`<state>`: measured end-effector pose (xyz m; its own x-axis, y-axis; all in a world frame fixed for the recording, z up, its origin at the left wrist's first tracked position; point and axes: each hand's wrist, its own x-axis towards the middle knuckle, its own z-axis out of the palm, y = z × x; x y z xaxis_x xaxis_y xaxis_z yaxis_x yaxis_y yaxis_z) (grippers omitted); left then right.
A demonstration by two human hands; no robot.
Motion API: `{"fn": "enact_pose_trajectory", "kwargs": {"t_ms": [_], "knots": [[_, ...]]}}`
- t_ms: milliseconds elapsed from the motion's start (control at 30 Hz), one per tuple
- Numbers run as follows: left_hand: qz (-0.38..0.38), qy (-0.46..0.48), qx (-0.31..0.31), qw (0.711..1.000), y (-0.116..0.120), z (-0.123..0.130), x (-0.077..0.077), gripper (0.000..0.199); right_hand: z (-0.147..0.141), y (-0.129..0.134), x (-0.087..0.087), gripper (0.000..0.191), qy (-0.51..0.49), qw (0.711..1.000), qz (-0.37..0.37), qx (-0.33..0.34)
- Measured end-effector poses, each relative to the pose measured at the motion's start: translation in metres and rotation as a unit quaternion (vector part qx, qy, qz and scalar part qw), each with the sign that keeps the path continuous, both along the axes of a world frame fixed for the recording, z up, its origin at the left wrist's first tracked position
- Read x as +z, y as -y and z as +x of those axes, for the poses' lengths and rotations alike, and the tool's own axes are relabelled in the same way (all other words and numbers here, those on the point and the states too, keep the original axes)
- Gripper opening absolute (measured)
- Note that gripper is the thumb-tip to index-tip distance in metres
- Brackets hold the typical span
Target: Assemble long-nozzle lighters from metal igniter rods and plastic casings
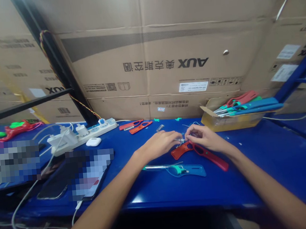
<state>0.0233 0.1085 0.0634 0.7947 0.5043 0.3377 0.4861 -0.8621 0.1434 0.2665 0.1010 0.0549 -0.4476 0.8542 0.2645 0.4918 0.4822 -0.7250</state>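
My left hand [161,143] and my right hand [204,137] meet fingertip to fingertip over the blue table [265,162], pinching a small metal part [183,139] between them. Just below the fingers lies a red plastic handle piece [199,152], with my right hand resting on it. In front of it lies a blue handle piece [187,170] with a teal insert and a metal rod [157,167] sticking out to the left.
Two red handle halves [135,126] lie at the back. A cardboard box [230,120] at the back right holds several red, teal and blue tools. A white power strip [83,134] with chargers, an earbud case [93,141] and phones [68,177] sit at the left. Cardboard cartons form the wall behind.
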Motion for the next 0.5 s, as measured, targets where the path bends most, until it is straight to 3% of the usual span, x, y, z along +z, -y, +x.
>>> {"fn": "enact_pose_trajectory", "kwargs": {"t_ms": [500], "knots": [[0.004,0.009,0.007,1.000,-0.0041,-0.0009,-0.0035,0.025,-0.0034,0.0051,0.0092,0.023,0.000,0.996,0.091,0.019]]}}
